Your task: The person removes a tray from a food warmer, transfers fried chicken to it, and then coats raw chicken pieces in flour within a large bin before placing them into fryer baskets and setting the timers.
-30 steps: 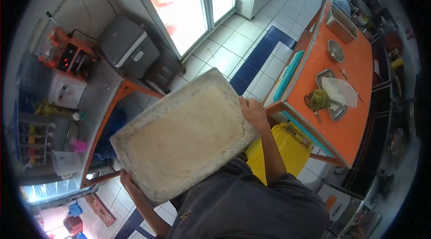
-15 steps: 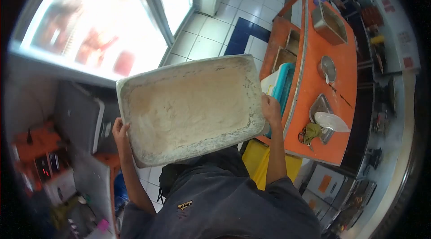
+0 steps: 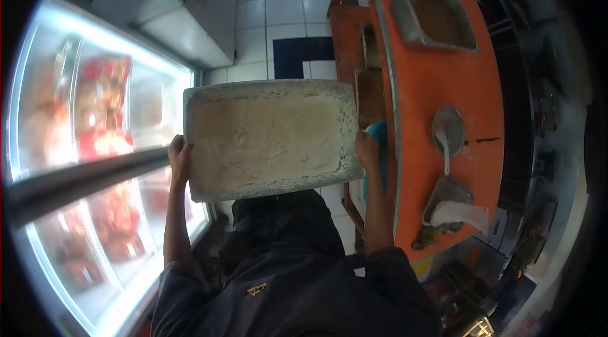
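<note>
A large rectangular tub is held out in front of my body, with pale, flour-like powder spread over its bottom and crusted on its walls. My left hand grips its left end, thumb over the rim. At the opposite end, my right hand has its fingers closed on the rim. The undersides of both grips are hidden by the tub.
Lit glass-door display fridges line the left side. Along the right runs an orange counter, bearing a deep metal pan, a small pot with a ladle and a metal tray. White floor tiles extend ahead.
My body and view have moved forward along the counter, and the fridges now sit beside me on the left. The tub stays in both hands and looks more level.
</note>
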`<state>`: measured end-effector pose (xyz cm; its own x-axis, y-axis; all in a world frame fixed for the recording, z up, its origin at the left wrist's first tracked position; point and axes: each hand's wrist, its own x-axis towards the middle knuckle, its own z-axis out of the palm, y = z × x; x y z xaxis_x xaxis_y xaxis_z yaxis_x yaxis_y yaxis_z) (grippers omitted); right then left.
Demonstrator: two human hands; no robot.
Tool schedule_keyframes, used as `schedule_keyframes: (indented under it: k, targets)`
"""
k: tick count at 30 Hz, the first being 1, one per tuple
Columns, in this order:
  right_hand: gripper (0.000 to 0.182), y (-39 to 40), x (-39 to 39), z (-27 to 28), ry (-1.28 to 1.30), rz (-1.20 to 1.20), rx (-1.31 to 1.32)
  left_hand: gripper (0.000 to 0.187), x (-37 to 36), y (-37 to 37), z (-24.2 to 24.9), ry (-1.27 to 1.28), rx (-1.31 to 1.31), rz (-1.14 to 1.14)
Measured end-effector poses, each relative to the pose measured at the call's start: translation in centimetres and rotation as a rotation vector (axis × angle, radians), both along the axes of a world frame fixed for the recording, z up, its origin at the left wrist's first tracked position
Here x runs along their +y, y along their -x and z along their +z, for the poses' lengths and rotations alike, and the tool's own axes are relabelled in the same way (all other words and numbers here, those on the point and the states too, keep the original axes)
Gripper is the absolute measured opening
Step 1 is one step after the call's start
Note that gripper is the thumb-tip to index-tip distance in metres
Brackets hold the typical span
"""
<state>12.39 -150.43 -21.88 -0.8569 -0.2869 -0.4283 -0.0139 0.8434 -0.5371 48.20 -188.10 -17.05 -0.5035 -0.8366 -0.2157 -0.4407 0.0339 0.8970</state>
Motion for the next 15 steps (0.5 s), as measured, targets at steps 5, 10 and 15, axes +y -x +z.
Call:
schedule_keyframes:
  k: [5, 10, 15]
  targets:
    - [0.043, 7.0, -2.4, -11.8, 0.025, -0.206, 0.078, 0.022, -11.1, 17.8, -8.1, 0.177, -0.205, -0.196]
    - [0.037, 10.1, -3.5, -19.4, -0.052, -0.484, 0.037, 0.024, -18.4, 39.2, -15.1, 0.363, -0.412, -0.562]
    - [0.039, 11.6, -2.5, -26.9, -0.099, -0.681, 0.193, 0.031, -16.8, 61.5, -21.1, 0.421, -0.371, -0.883]
